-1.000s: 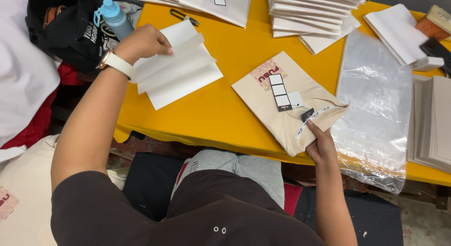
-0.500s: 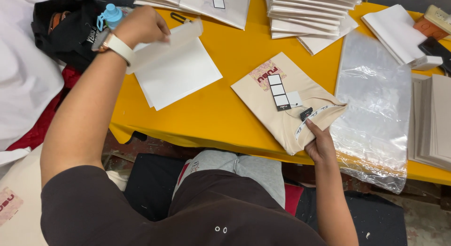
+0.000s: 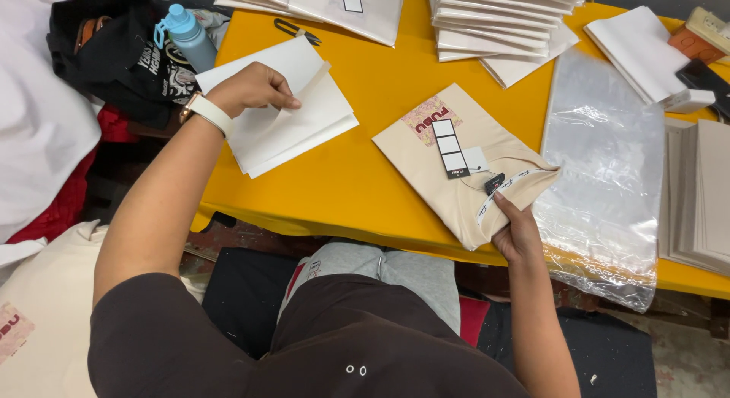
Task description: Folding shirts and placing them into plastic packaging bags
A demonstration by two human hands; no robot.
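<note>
A person sits at a yellow table (image 3: 380,86). Their left hand (image 3: 255,88) pinches the top white sheet (image 3: 304,101) off a paper stack. Their right hand (image 3: 518,232) grips the corner of a folded beige shirt (image 3: 456,170), apparently not yet inside the clear plastic bag (image 3: 608,177) beside it.

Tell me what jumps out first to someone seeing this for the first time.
The bright yellow table fills the view. Near its front edge lies a folded beige garment with hang tags, its corner held by the right hand beside a clear plastic bag. To the left, the left hand lifts the top sheet of a white paper stack.
</note>
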